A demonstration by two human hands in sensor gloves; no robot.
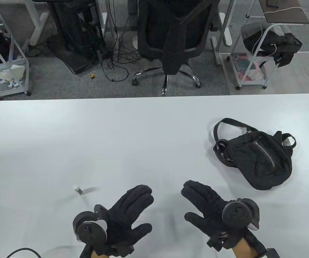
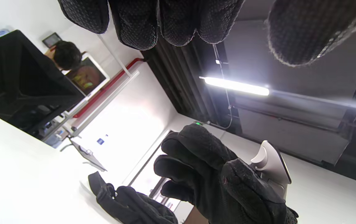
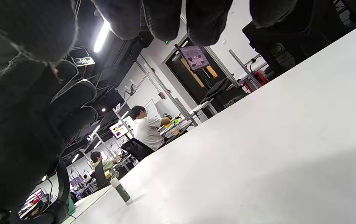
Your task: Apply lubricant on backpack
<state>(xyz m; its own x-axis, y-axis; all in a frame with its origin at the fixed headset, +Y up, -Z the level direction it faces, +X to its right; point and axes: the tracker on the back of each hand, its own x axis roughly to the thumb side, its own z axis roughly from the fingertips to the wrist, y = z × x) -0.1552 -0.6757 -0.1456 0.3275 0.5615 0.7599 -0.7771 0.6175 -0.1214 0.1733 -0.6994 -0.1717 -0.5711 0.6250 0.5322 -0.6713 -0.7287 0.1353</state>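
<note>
A small black backpack (image 1: 259,158) lies on the white table (image 1: 116,139) at the right, zipper facing up; it also shows in the left wrist view (image 2: 131,202). A small lubricant bottle (image 1: 77,189) with a white cap stands upright at the near left; it also shows in the right wrist view (image 3: 121,191). My left hand (image 1: 133,212) is open and empty over the near edge, right of the bottle. My right hand (image 1: 201,204) is open and empty beside it, well short of the backpack. The right hand also appears in the left wrist view (image 2: 209,174).
Beyond the table's far edge stand a black office chair (image 1: 170,35), a computer tower with cables (image 1: 76,35) and white carts (image 1: 254,61). A black cable (image 1: 22,251) lies at the near left corner.
</note>
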